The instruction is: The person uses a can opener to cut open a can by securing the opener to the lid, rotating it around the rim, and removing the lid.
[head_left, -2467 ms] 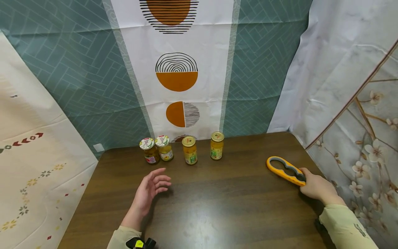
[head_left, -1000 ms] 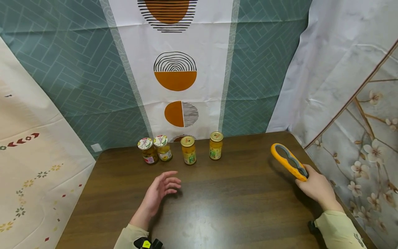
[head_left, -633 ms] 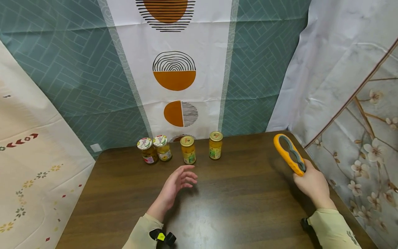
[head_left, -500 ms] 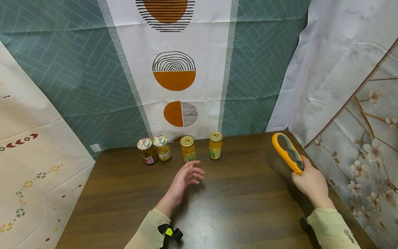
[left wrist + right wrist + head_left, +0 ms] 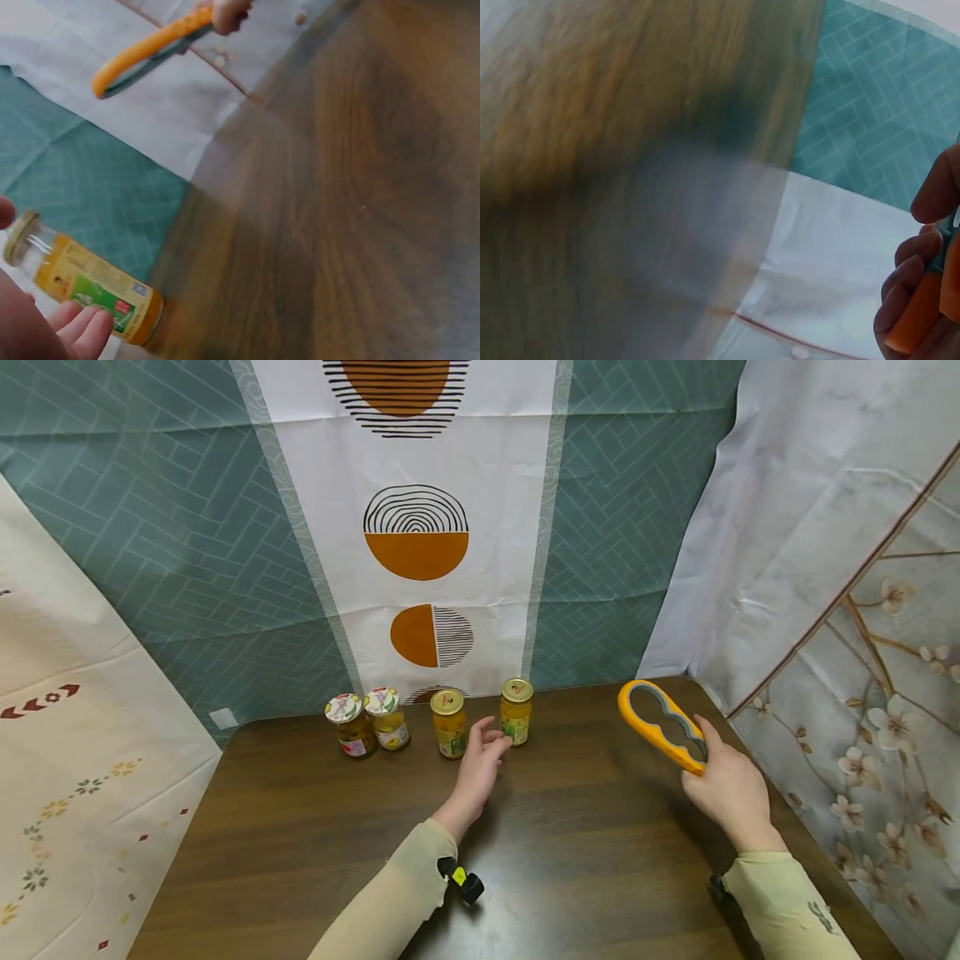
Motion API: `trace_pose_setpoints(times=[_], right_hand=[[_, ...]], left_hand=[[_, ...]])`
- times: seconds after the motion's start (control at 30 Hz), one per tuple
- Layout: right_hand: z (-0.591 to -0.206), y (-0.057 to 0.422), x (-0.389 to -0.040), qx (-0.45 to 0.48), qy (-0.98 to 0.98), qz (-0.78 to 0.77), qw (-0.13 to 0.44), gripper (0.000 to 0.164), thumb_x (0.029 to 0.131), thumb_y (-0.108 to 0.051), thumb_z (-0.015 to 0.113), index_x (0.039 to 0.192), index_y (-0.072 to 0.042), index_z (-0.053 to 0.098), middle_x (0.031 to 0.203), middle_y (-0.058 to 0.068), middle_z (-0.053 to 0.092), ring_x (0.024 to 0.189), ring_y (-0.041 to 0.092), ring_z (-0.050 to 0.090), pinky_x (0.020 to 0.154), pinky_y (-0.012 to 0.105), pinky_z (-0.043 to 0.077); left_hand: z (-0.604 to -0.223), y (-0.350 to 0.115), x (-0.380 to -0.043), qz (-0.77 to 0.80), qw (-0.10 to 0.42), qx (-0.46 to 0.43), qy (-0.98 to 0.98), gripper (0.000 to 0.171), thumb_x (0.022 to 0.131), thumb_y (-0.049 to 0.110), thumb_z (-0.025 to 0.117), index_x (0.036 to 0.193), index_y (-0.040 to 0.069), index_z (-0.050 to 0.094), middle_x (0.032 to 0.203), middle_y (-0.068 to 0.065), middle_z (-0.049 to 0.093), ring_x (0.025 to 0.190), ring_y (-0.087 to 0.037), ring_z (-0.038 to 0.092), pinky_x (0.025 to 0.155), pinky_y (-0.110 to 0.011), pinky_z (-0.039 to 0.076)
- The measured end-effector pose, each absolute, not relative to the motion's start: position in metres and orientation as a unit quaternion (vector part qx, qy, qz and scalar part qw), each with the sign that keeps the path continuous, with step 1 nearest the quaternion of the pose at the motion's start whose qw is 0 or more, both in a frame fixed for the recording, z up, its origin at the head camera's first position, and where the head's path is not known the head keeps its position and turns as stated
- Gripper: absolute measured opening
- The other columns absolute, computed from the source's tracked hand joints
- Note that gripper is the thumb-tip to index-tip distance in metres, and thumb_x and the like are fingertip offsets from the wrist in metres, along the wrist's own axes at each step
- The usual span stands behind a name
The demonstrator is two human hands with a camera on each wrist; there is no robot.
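My left hand reaches toward the rightmost gold-lidded jar, its relaxed fingers right at the jar's front. In the left wrist view, fingertips overlap the green and yellow label of that jar, and part of the thumb shows at the left edge. My right hand grips one end of an orange jar opener with a grey wavy inner edge, raised over the right side of the table. Only part of the opener and curled fingers show in the right wrist view.
Another gold-lidded jar stands just left of my left hand. Two jars with patterned white lids, one darker and one paler, stand farther left. Patterned cloths hang behind and beside the brown wooden table.
My left hand has moved right and forward, past the middle jar to the rightmost one. My right hand has lifted the jar opener and brought it a little left.
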State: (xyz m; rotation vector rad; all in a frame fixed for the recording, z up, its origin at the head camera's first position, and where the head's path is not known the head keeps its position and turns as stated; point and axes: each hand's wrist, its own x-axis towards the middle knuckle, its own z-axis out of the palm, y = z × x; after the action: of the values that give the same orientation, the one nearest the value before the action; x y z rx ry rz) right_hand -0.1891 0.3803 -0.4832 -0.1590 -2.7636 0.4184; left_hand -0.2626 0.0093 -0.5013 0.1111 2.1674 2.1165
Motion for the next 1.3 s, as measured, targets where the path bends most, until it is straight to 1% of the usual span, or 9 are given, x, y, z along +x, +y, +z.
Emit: trace_pose_setpoints(times=[0.13, 0.3, 0.47, 0.63, 0.73, 0.8, 1.0, 1.17, 1.3], right_hand=[[-0.482, 0.374, -0.193, -0.037, -0.971, 0.147, 0.182, 0.088, 0.068, -0.015, 0.064, 0.152, -0.012, 0.036, 0.083, 0.019, 0.064, 0.071, 0.039, 0.058, 0.055, 0.054, 0.044], [-0.481, 0.364, -0.197, -0.015, -0.971, 0.152, 0.185, 0.083, 0.067, -0.013, 0.066, 0.148, -0.015, 0.044, 0.077, 0.012, 0.062, 0.069, 0.033, 0.055, 0.052, 0.048, 0.042], [-0.484, 0.354, -0.200, 0.000, -0.969, 0.148, 0.198, 0.078, 0.067, -0.014, 0.066, 0.144, -0.017, 0.050, 0.076, 0.010, 0.061, 0.066, 0.031, 0.054, 0.053, 0.049, 0.042], [-0.486, 0.346, -0.201, 0.012, -0.966, 0.137, 0.220, 0.072, 0.066, -0.018, 0.070, 0.137, -0.018, 0.057, 0.069, 0.004, 0.057, 0.063, 0.029, 0.053, 0.055, 0.050, 0.042], [-0.487, 0.343, -0.201, 0.013, -0.966, 0.132, 0.224, 0.069, 0.065, -0.024, 0.075, 0.132, -0.020, 0.060, 0.067, 0.000, 0.053, 0.062, 0.026, 0.052, 0.053, 0.048, 0.043], [-0.487, 0.342, -0.200, 0.010, -0.965, 0.129, 0.226, 0.067, 0.064, -0.027, 0.078, 0.129, -0.020, 0.061, 0.068, -0.001, 0.054, 0.063, 0.025, 0.053, 0.052, 0.048, 0.044], [-0.486, 0.340, -0.200, 0.008, -0.963, 0.136, 0.232, 0.066, 0.064, -0.031, 0.081, 0.125, -0.017, 0.063, 0.072, 0.002, 0.060, 0.068, 0.028, 0.058, 0.055, 0.051, 0.047], [-0.485, 0.335, -0.202, 0.014, -0.962, 0.139, 0.235, 0.065, 0.065, -0.031, 0.081, 0.125, -0.016, 0.063, 0.072, 0.002, 0.060, 0.068, 0.027, 0.057, 0.055, 0.051, 0.047], [-0.477, 0.326, -0.202, 0.019, -0.961, 0.140, 0.235, 0.066, 0.064, -0.033, 0.081, 0.126, -0.017, 0.063, 0.073, 0.001, 0.060, 0.068, 0.027, 0.057, 0.056, 0.050, 0.047]], left_hand=[[-0.510, 0.023, -0.280, 0.659, 0.014, 0.036, 0.751, 0.068, 0.092, 0.021, 0.065, 0.149, 0.012, 0.029, 0.140, -0.018, 0.042, 0.123, -0.030, 0.046, 0.100, -0.052, 0.043], [-0.518, 0.035, -0.300, 0.600, -0.030, 0.051, 0.798, 0.080, 0.085, 0.021, 0.075, 0.149, 0.011, 0.027, 0.140, -0.015, 0.042, 0.126, -0.028, 0.045, 0.106, -0.050, 0.039], [-0.524, 0.042, -0.315, 0.584, -0.033, 0.040, 0.810, 0.089, 0.082, 0.027, 0.080, 0.150, 0.015, 0.024, 0.143, -0.012, 0.042, 0.128, -0.024, 0.043, 0.109, -0.048, 0.037], [-0.534, 0.042, -0.326, 0.593, -0.027, 0.045, 0.803, 0.092, 0.081, 0.028, 0.082, 0.151, 0.012, 0.024, 0.144, -0.012, 0.044, 0.127, -0.025, 0.046, 0.109, -0.048, 0.037], [-0.537, 0.039, -0.329, 0.583, -0.020, 0.044, 0.811, 0.091, 0.082, 0.031, 0.082, 0.151, 0.013, 0.026, 0.142, -0.011, 0.048, 0.123, -0.024, 0.050, 0.106, -0.048, 0.040], [-0.538, 0.038, -0.331, 0.574, -0.016, 0.047, 0.818, 0.088, 0.082, 0.033, 0.081, 0.150, 0.015, 0.028, 0.139, -0.011, 0.051, 0.121, -0.023, 0.051, 0.105, -0.047, 0.042], [-0.537, 0.039, -0.333, 0.554, -0.017, 0.079, 0.828, 0.072, 0.085, 0.033, 0.079, 0.143, 0.017, 0.040, 0.130, -0.006, 0.058, 0.115, -0.019, 0.055, 0.101, -0.044, 0.045], [-0.540, 0.040, -0.333, 0.563, -0.039, 0.096, 0.820, 0.063, 0.086, 0.032, 0.078, 0.137, 0.016, 0.045, 0.125, -0.004, 0.059, 0.113, -0.018, 0.056, 0.100, -0.044, 0.046], [-0.546, 0.041, -0.327, 0.568, -0.074, 0.105, 0.813, 0.059, 0.086, 0.031, 0.078, 0.134, 0.017, 0.047, 0.121, -0.001, 0.059, 0.110, -0.016, 0.056, 0.099, -0.044, 0.046]])
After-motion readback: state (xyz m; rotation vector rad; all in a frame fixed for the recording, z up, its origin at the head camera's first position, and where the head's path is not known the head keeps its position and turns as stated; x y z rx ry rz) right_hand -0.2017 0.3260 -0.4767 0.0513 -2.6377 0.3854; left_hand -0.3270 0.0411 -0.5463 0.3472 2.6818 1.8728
